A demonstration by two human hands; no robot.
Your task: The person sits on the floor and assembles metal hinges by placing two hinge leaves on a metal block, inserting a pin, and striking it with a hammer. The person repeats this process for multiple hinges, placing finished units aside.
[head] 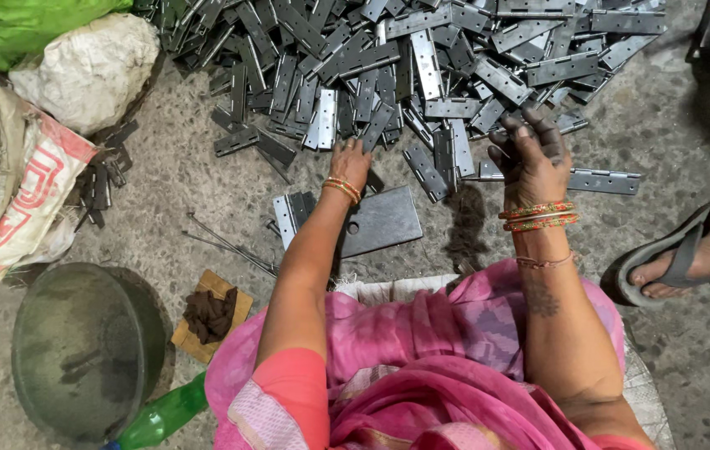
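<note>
A big heap of grey metal hinges (388, 58) covers the floor ahead of me. My left hand (351, 160) reaches down to the near edge of the heap, fingers resting on a hinge there. My right hand (531, 154) is raised over the heap's right side, fingers curled around a thin metal pin and a hinge. A long hinge (600, 180) lies flat just right of that hand. In front of my knees lies a dark flat steel plate (380, 221) with a hole, and a pale hinge (290, 215) beside it.
A dark round metal bowl (80, 350) sits at lower left, with a green plastic bottle (163, 415) and a small wooden block (211, 315) holding dark grease. Sacks (30, 183) pile at left. Thin metal pins (226, 242) lie on the floor. Another person's sandalled foot (688, 254) is at right.
</note>
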